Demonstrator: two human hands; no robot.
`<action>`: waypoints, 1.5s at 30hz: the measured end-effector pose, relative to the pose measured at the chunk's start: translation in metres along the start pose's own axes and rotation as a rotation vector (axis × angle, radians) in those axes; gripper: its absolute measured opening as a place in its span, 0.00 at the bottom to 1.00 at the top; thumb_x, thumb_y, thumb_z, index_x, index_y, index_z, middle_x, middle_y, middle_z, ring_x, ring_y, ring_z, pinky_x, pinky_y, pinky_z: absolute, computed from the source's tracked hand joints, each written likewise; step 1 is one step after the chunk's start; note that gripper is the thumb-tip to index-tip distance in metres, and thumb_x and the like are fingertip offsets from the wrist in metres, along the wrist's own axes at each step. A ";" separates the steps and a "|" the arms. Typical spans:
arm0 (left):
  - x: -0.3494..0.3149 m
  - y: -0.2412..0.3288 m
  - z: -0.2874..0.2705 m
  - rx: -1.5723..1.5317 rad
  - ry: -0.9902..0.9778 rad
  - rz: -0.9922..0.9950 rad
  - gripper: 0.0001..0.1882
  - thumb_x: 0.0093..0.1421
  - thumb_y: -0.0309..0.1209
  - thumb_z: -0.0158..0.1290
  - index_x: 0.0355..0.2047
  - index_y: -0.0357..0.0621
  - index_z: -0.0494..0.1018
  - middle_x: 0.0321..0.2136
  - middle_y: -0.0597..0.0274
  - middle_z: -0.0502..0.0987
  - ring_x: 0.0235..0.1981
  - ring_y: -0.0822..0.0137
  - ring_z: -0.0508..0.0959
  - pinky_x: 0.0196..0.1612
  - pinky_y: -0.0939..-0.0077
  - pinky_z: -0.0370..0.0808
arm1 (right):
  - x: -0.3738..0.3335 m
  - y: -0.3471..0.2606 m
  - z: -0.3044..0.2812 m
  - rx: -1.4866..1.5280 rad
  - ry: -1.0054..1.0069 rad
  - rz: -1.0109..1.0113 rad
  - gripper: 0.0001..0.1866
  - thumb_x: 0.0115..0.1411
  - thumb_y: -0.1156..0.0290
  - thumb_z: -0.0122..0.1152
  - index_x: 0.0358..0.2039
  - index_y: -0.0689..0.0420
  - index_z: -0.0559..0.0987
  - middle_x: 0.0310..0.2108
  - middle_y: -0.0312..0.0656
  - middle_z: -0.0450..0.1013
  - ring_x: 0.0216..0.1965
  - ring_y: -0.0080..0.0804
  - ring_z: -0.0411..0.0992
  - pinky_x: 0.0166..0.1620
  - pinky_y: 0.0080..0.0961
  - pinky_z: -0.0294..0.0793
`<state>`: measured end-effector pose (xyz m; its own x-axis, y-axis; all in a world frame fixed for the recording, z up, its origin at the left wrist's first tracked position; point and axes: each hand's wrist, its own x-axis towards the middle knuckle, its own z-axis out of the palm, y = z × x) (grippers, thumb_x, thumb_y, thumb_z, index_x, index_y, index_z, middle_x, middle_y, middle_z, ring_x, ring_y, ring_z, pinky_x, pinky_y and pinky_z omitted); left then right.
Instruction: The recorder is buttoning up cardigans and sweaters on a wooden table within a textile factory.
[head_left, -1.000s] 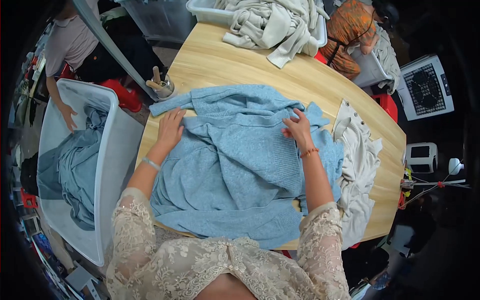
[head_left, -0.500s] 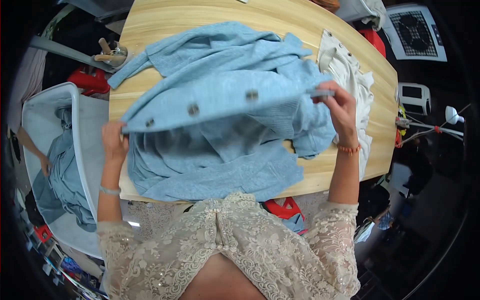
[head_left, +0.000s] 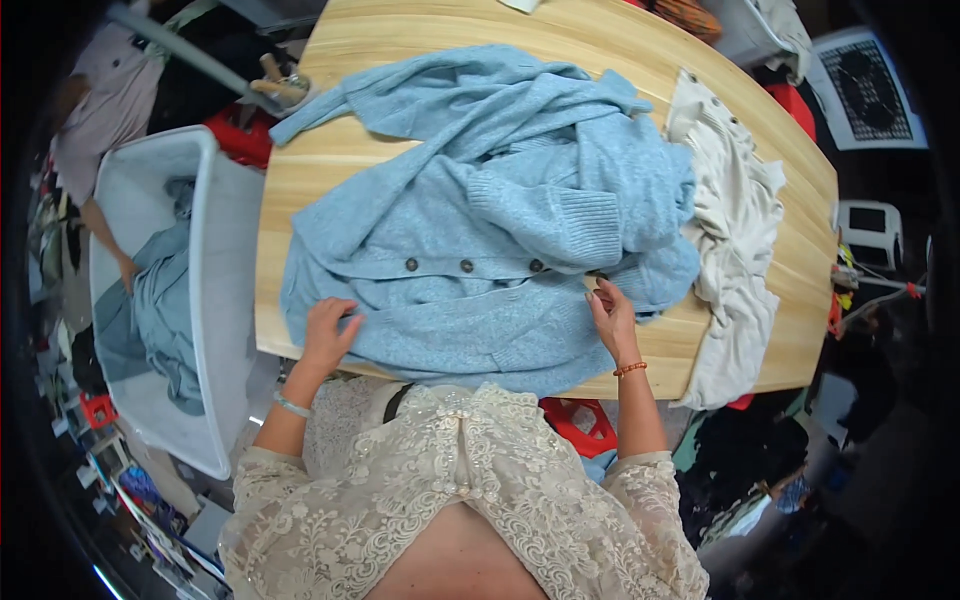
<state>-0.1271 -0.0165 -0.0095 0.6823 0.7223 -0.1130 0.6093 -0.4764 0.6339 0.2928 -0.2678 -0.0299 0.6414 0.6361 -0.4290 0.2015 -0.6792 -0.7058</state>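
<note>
A light blue knitted cardigan with dark round buttons lies spread and rumpled on the wooden table. Its button band runs crosswise over the near half, and a ribbed cuff is folded across the middle. My left hand is open at the near left part of the cardigan, thumb and fingers apart. At the right end of the button band, my right hand has its fingers curled and pinched together at the knit edge. What lies between those fingertips is partly hidden.
Right of the cardigan lies a crumpled off-white buttoned garment. On the left stands a white plastic bin with blue-grey garments inside; another person's hand reaches in. Red stools show beside the table.
The button band, held raised and stretched between both hands before, now lies down on the cardigan. My left hand has let go; both hands have moved inward and nearer to me.
</note>
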 end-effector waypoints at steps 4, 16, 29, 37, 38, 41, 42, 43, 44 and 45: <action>-0.007 0.010 0.014 0.055 -0.005 -0.026 0.18 0.48 0.34 0.62 0.38 0.42 0.73 0.32 0.57 0.76 0.36 0.56 0.75 0.39 0.63 0.69 | 0.004 -0.003 0.031 -0.138 0.174 -0.280 0.25 0.51 0.65 0.65 0.47 0.64 0.74 0.42 0.56 0.74 0.49 0.50 0.71 0.52 0.35 0.68; 0.021 0.017 0.023 -0.371 -0.096 -0.159 0.09 0.55 0.30 0.56 0.34 0.38 0.75 0.26 0.60 0.77 0.26 0.73 0.72 0.31 0.78 0.69 | -0.040 -0.033 -0.021 -0.654 0.440 -0.284 0.14 0.49 0.71 0.62 0.38 0.57 0.77 0.35 0.48 0.73 0.38 0.47 0.72 0.40 0.36 0.71; 0.019 0.027 -0.001 -0.324 -0.170 0.146 0.06 0.55 0.29 0.56 0.33 0.43 0.74 0.29 0.56 0.74 0.30 0.54 0.75 0.31 0.66 0.71 | -0.054 -0.166 0.194 -0.163 -0.400 -0.658 0.10 0.54 0.71 0.58 0.38 0.54 0.79 0.35 0.45 0.73 0.32 0.47 0.73 0.36 0.37 0.73; 0.034 0.018 0.013 -0.190 -0.212 0.335 0.08 0.53 0.29 0.55 0.33 0.41 0.73 0.29 0.55 0.73 0.34 0.53 0.74 0.36 0.63 0.71 | -0.065 -0.150 0.197 -0.280 -0.302 -0.590 0.06 0.56 0.72 0.54 0.31 0.60 0.77 0.28 0.51 0.72 0.32 0.50 0.72 0.35 0.43 0.71; 0.039 0.018 0.021 -0.185 -0.241 0.325 0.08 0.53 0.29 0.55 0.33 0.41 0.73 0.29 0.55 0.73 0.34 0.53 0.74 0.36 0.63 0.71 | -0.065 -0.150 0.198 -0.295 -0.326 -0.560 0.06 0.56 0.72 0.54 0.31 0.60 0.77 0.28 0.51 0.72 0.32 0.50 0.72 0.35 0.43 0.71; 0.067 0.017 0.061 -0.379 -0.028 0.041 0.12 0.51 0.25 0.52 0.38 0.41 0.75 0.34 0.51 0.75 0.36 0.55 0.76 0.41 0.66 0.73 | -0.061 -0.152 0.196 -0.167 -0.315 -0.626 0.08 0.58 0.69 0.52 0.27 0.61 0.75 0.29 0.53 0.71 0.33 0.53 0.70 0.36 0.44 0.70; 0.080 0.014 0.073 -0.231 -0.079 0.026 0.13 0.52 0.27 0.50 0.38 0.40 0.75 0.36 0.50 0.75 0.39 0.52 0.75 0.45 0.63 0.71 | -0.061 -0.153 0.196 -0.208 -0.334 -0.606 0.09 0.57 0.69 0.53 0.28 0.62 0.75 0.29 0.53 0.71 0.33 0.53 0.70 0.37 0.44 0.69; 0.091 0.011 0.084 -0.150 -0.203 -0.008 0.13 0.52 0.28 0.48 0.38 0.39 0.74 0.37 0.48 0.74 0.40 0.48 0.74 0.46 0.59 0.70 | -0.062 -0.155 0.196 -0.163 -0.297 -0.638 0.08 0.57 0.71 0.55 0.28 0.63 0.77 0.28 0.53 0.72 0.30 0.53 0.70 0.35 0.41 0.70; 0.096 0.011 0.097 -0.098 -0.185 0.034 0.12 0.52 0.29 0.47 0.36 0.39 0.73 0.35 0.47 0.74 0.40 0.47 0.73 0.46 0.57 0.69 | -0.063 -0.155 0.195 -0.169 -0.276 -0.641 0.07 0.57 0.71 0.56 0.28 0.62 0.77 0.26 0.53 0.72 0.30 0.52 0.70 0.34 0.40 0.70; 0.098 0.007 0.103 -0.049 -0.063 0.235 0.11 0.50 0.28 0.47 0.34 0.40 0.73 0.33 0.45 0.73 0.39 0.47 0.72 0.44 0.56 0.69 | -0.063 -0.155 0.195 -0.173 -0.227 -0.652 0.06 0.56 0.73 0.57 0.28 0.62 0.78 0.25 0.53 0.72 0.28 0.52 0.71 0.33 0.40 0.70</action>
<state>-0.0139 -0.0005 -0.0951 0.8277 0.5611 -0.0043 0.4116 -0.6020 0.6842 0.0762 -0.1313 -0.0035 0.1840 0.9805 -0.0696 0.6187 -0.1705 -0.7669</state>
